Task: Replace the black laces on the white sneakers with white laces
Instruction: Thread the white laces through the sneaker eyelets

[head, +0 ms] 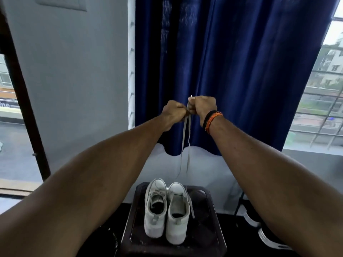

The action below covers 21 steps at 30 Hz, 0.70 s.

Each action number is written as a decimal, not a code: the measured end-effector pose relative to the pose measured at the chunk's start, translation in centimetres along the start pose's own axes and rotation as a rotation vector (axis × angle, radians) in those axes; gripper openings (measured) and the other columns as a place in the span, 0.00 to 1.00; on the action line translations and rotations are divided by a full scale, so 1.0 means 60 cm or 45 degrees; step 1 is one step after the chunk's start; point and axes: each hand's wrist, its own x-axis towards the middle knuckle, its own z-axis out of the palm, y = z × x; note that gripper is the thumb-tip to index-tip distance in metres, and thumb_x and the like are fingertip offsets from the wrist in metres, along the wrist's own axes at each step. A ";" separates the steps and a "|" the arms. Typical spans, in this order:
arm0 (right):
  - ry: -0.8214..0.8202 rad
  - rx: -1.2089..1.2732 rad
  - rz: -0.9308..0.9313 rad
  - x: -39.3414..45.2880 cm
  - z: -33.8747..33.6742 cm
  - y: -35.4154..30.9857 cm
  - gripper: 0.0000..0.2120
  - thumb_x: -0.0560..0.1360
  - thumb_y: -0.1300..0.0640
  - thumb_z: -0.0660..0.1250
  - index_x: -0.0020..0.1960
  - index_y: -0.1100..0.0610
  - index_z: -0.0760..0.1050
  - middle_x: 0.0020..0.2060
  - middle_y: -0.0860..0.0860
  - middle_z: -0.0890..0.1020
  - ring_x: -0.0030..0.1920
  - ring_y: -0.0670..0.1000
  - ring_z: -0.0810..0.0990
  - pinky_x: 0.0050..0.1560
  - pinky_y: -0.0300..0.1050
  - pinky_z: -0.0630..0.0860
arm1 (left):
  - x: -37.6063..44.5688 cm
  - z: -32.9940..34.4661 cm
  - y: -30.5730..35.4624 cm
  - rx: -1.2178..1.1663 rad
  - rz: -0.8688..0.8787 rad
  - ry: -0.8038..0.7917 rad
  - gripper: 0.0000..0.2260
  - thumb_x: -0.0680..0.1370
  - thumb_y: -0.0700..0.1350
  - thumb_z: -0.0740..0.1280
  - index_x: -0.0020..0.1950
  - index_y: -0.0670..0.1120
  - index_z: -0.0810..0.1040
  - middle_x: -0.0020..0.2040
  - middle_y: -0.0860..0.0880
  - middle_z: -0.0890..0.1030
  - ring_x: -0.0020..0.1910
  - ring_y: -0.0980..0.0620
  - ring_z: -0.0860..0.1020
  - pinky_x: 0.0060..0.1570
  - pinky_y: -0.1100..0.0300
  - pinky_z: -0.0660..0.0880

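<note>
Both hands, left hand [173,112] and right hand [202,106], pinch a white lace [186,145] raised high, dangling below their fingers to the right sneaker [177,212]. The left sneaker [155,206] looks laced white; right seems unfinished.

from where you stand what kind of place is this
Likely a room in a home or flat, upstairs: a blue curtain hangs by a grilled window facing apartment blocks, and a pair of sneakers sits on a dark plastic stool.
</note>
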 end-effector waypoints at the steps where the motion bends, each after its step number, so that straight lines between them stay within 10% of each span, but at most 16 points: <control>1: -0.010 0.033 0.033 -0.002 0.001 0.018 0.09 0.75 0.64 0.68 0.37 0.62 0.82 0.32 0.54 0.84 0.33 0.50 0.82 0.44 0.46 0.85 | -0.005 0.006 -0.018 0.013 -0.022 -0.021 0.06 0.75 0.36 0.68 0.45 0.40 0.86 0.44 0.42 0.86 0.43 0.49 0.83 0.46 0.54 0.84; 10: 0.211 0.227 0.182 0.010 -0.019 0.135 0.07 0.78 0.66 0.64 0.48 0.65 0.81 0.35 0.56 0.84 0.29 0.47 0.81 0.34 0.39 0.82 | -0.061 0.056 -0.216 0.089 -0.341 -0.264 0.07 0.77 0.37 0.71 0.51 0.33 0.82 0.44 0.37 0.83 0.37 0.47 0.81 0.43 0.56 0.80; 16: 0.576 0.229 0.170 0.032 -0.046 0.205 0.10 0.81 0.62 0.63 0.42 0.56 0.75 0.32 0.52 0.81 0.30 0.48 0.79 0.40 0.46 0.84 | -0.101 0.052 -0.327 0.680 -0.247 -0.706 0.08 0.74 0.44 0.73 0.47 0.41 0.85 0.43 0.49 0.85 0.42 0.51 0.82 0.32 0.68 0.75; 21: 0.483 0.152 0.197 0.030 -0.055 0.255 0.10 0.80 0.65 0.62 0.42 0.56 0.76 0.33 0.51 0.82 0.32 0.49 0.80 0.40 0.46 0.85 | -0.118 0.087 -0.360 0.911 -0.281 -0.887 0.13 0.74 0.47 0.73 0.56 0.43 0.84 0.53 0.44 0.84 0.54 0.45 0.83 0.54 0.55 0.79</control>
